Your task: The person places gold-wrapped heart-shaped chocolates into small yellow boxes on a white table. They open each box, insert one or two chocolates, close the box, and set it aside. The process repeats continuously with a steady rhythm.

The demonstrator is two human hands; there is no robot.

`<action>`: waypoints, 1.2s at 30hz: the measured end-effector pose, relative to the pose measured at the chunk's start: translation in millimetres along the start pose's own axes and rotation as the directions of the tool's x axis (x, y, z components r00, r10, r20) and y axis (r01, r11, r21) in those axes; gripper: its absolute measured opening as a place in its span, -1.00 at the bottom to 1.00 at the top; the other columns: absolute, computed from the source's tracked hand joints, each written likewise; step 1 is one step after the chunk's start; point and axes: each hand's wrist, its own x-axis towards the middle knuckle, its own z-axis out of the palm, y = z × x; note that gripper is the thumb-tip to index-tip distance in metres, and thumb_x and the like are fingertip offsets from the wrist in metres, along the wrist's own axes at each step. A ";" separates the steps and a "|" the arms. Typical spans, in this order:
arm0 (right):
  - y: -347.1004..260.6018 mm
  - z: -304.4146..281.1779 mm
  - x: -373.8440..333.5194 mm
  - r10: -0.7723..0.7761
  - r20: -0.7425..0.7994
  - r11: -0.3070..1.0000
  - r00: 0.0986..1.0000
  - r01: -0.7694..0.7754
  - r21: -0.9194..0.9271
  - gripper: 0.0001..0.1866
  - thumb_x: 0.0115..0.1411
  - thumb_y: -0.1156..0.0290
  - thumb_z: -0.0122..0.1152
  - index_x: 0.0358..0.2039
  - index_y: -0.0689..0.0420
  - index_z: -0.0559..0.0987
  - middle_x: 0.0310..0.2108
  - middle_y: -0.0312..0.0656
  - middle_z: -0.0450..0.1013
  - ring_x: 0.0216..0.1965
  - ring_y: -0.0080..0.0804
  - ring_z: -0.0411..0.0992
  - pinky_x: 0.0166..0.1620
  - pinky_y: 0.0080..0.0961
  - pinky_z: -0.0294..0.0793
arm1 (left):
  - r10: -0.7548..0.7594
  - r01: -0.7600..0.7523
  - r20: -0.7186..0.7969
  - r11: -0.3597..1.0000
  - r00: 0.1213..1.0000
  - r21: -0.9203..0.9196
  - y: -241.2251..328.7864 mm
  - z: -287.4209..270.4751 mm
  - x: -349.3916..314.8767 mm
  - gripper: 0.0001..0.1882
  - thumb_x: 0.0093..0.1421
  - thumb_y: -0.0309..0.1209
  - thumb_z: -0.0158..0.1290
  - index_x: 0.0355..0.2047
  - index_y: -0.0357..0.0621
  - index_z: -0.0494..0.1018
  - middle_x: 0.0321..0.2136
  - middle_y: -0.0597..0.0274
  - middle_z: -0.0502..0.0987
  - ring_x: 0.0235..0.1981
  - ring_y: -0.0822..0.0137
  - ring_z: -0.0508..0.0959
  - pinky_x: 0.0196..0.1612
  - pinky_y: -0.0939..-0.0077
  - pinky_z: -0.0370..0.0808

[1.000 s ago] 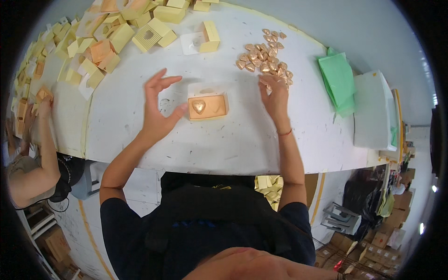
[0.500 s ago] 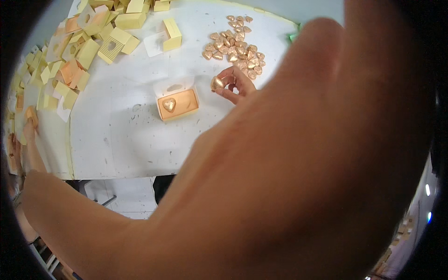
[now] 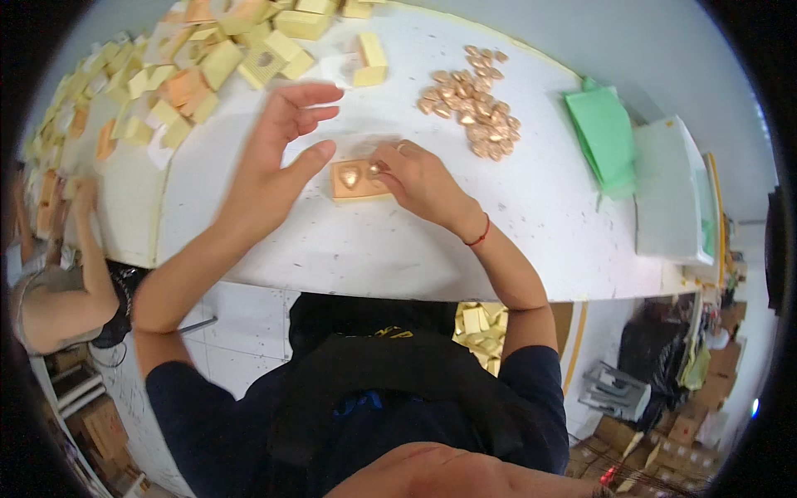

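Across the white desk [image 3: 299, 270], which curves with the fisheye lens, a jumble of yellow boxes [image 3: 220, 65] fills the far left. Toward the right is a loose pile of shiny gold hearts [image 3: 477, 106]. Between them are the person's two hands. The left hand [image 3: 278, 156] is spread, thumb apart from fingers, holding nothing; its thumb tip is just beside a small box, though contact cannot be told. The right hand [image 3: 425, 184] pinches something gold over that box's right end. The step in hand appears to be seating a second heart; the move calls for lining it up with its hollow, pressing gently and releasing cleanly. The small box [image 3: 362, 196] sits on the desk near the middle of the view, an orange oblong with a blurred pale flap behind it. One gold heart [image 3: 349, 175], plump and glossy, sits in its left half. Smallest to see is the pinched heart [image 3: 375, 168], a glint mostly hidden by fingers; whether it touches the insert is unclear.
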 end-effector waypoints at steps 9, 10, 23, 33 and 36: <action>23.3 9.0 10.8 -0.082 0.097 0.992 0.992 0.090 -0.089 -0.84 0.08 0.57 0.21 -0.29 0.11 0.60 -0.32 -0.16 0.55 -0.17 -0.18 0.46 -0.06 -0.28 0.35 | -0.247 0.253 0.058 0.953 0.967 -0.167 -154.5 23.4 -28.3 -0.42 0.42 -0.38 -0.13 0.38 -0.18 0.00 0.36 -0.01 0.12 0.42 0.17 0.07 0.42 0.27 -0.03; 25.1 7.8 10.1 -0.075 0.094 0.996 0.993 0.080 -0.050 -0.86 0.05 0.57 0.21 -0.34 0.11 0.61 -0.30 -0.17 0.56 -0.16 -0.19 0.46 -0.06 -0.28 0.35 | -0.271 0.279 0.067 0.944 0.960 -0.178 -159.7 28.2 -29.7 -0.43 0.43 -0.37 -0.14 0.38 -0.19 0.00 0.36 0.00 0.13 0.41 0.18 0.09 0.41 0.29 0.00; 36.3 17.5 -27.5 -0.054 -0.199 0.998 0.978 0.051 -0.020 -0.77 0.05 0.54 0.32 -0.24 0.02 0.71 -0.11 -0.25 0.53 -0.04 -0.23 0.41 0.04 -0.31 0.34 | -0.278 0.301 0.119 0.904 0.953 -0.304 -166.3 27.0 -35.0 -0.55 0.46 -0.36 -0.19 0.30 -0.22 0.20 0.12 0.17 0.40 0.12 0.40 0.38 0.21 0.45 0.28; 45.1 15.2 -22.0 0.129 -0.171 0.946 0.977 -0.069 0.317 -0.72 0.19 0.54 0.22 -0.07 0.09 0.66 0.20 -0.13 0.38 0.25 -0.18 0.27 0.22 -0.27 0.26 | -0.337 0.359 0.150 0.920 0.929 -0.158 -163.4 45.2 -34.7 -0.55 0.45 -0.27 -0.13 0.22 -0.31 0.25 -0.05 0.16 0.49 -0.04 0.44 0.44 0.06 0.46 0.38; 71.6 3.0 -11.2 0.280 0.207 0.392 0.937 -0.308 0.867 -0.63 0.30 0.54 0.13 0.13 0.18 0.52 0.21 -0.19 0.38 0.23 -0.44 0.29 0.22 -0.45 0.28 | -0.341 0.375 0.199 0.912 0.918 -0.166 -152.3 44.7 -19.1 -0.64 0.41 -0.33 -0.06 0.11 -0.28 0.39 -0.15 0.21 0.55 -0.14 0.47 0.49 -0.05 0.51 0.44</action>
